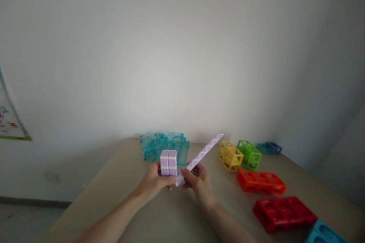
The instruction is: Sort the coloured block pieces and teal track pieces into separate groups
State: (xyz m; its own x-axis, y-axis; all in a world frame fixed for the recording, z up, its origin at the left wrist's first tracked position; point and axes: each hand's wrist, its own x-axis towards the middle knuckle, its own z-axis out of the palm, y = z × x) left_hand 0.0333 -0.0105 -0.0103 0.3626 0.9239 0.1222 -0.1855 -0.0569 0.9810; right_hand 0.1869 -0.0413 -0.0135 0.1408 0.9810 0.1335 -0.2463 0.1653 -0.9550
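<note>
A lilac and white snake puzzle (205,150) made of triangular segments is held above the table in both hands. My left hand (155,179) is closed around a squarish folded block (169,162) of the same lilac and white, thumb along its lower edge. My right hand (199,182) pinches the straight strip near its lower end, and the strip slants up to the right. The strip's lower tip comes close to the block and to my left thumb. Whether the two are joined there, I cannot tell. Fingers hide parts of both.
Behind my hands lies a heap of clear teal plastic parts (179,145) on the table (168,216). To the right are yellow (230,156) and green (249,155) open frames, an orange block (261,182), a red block (284,212), a blue piece (325,233) and a dark blue piece (273,147).
</note>
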